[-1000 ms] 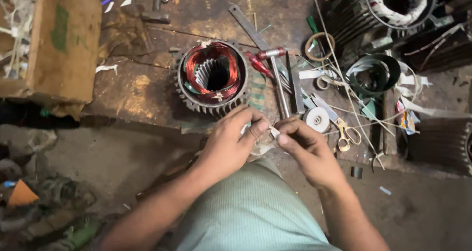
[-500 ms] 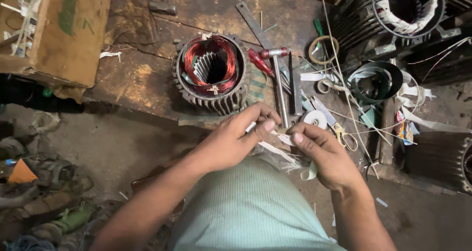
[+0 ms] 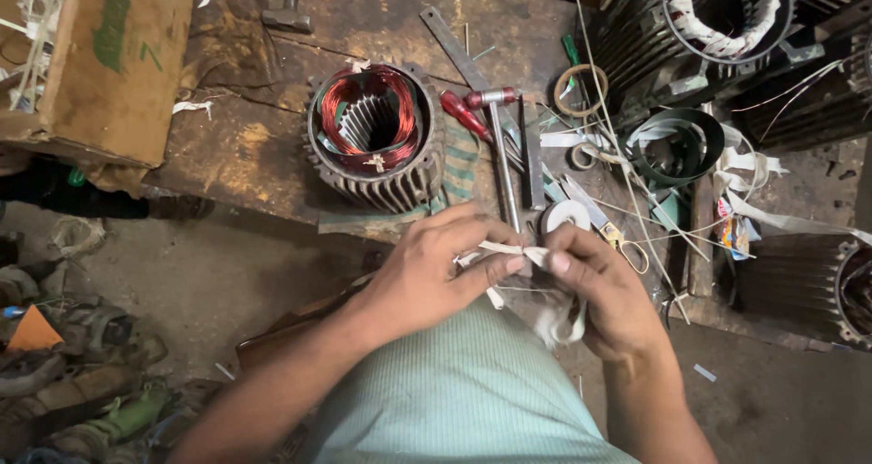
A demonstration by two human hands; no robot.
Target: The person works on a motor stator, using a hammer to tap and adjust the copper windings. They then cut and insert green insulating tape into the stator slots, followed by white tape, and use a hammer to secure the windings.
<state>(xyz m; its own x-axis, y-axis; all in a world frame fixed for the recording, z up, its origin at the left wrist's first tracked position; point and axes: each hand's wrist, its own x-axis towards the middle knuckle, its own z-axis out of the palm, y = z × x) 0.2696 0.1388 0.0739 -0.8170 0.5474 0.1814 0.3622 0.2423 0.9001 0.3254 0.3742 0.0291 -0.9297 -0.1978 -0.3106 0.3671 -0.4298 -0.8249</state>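
Observation:
My left hand (image 3: pixel 436 269) and my right hand (image 3: pixel 599 287) meet over my lap, both pinching a thin white strip (image 3: pixel 509 248) between thumbs and fingers. More white material (image 3: pixel 559 323) hangs bunched under my right palm. Just beyond my hands on the worn wooden bench (image 3: pixel 245 146) stands a finned motor stator (image 3: pixel 374 137) with red copper windings, open end up. A roll of white tape (image 3: pixel 565 214) lies right behind my right hand.
A red-handled screwdriver (image 3: pixel 465 114), a small hammer (image 3: pixel 498 146), scissors (image 3: pixel 618 232) and rings of tape lie right of the stator. Other dark motor housings (image 3: pixel 718 19) stand at the back right and right edge. A cardboard box (image 3: pixel 109 55) sits at left.
My hands have stayed together on the white strip, fingers shifting along it. The view has tilted a little, so the bench sits slightly lower in the frame.

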